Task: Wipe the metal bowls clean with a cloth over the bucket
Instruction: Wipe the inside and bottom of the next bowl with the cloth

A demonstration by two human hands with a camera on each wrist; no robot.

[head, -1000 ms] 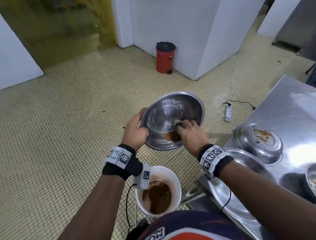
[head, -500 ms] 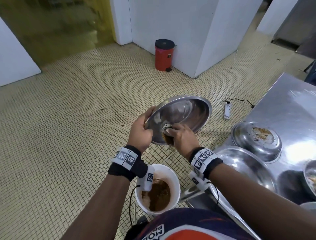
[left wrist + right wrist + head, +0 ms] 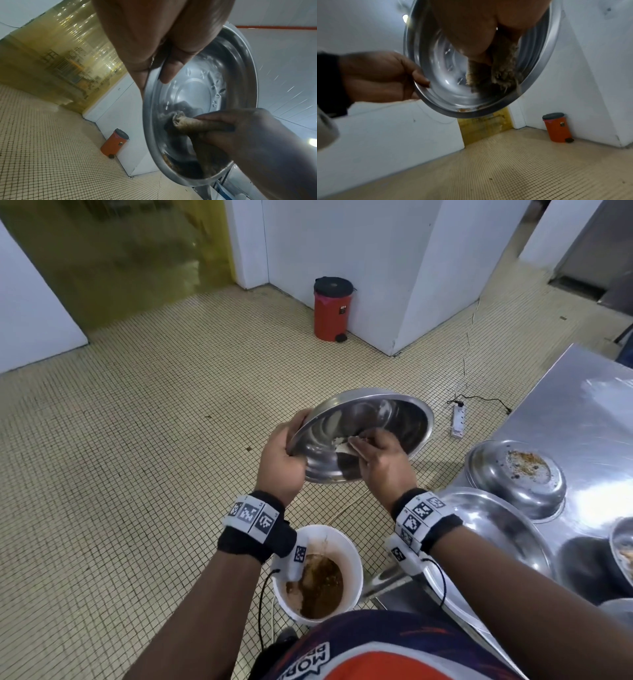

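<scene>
Above the white plastic bucket (image 3: 349,546) of brown slops, the left hand (image 3: 279,462) pinches the rim of the tilted round steel bowl (image 3: 394,414) while the right hand (image 3: 383,462) presses a crumpled grey cloth (image 3: 181,121) inside — swung further forward, crumbs at its low rim would likely miss onto the tiled floor (image 3: 137,440).

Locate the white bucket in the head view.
The white bucket stands on the tiled floor at bottom centre, below and nearer than the held bowl, beside the steel table's left edge.
</scene>
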